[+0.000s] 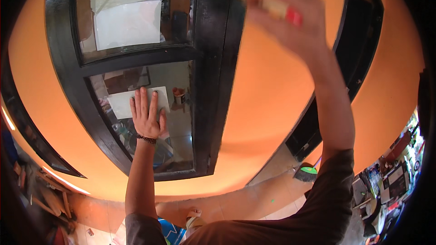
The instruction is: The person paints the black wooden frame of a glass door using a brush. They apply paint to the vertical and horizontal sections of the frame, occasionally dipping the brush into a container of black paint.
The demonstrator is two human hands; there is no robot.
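My left hand (pixel 147 117) lies flat with fingers stretched out over a white sheet of paper (pixel 119 105), pressing it against the lower glass pane (pixel 179 129) of a window. My right hand (pixel 290 16) is raised at the upper right, blurred by motion, with its fingers closed round a paintbrush (pixel 274 7). The brush has a pale wooden handle with a red end. Its dark bristle tip points left and is at the black window frame (pixel 211 31); whether it touches is too blurred to tell.
Orange wall (pixel 268 86) surrounds the window. Pale sheets (pixel 129 25) cover part of the upper pane. A dark doorway (pixel 354 41) stands to the right, with a green broom (pixel 309 170) at its foot. Wooden pieces (pixel 52 197) lie lower left; assorted clutter (pixel 393 186) fills the lower right.
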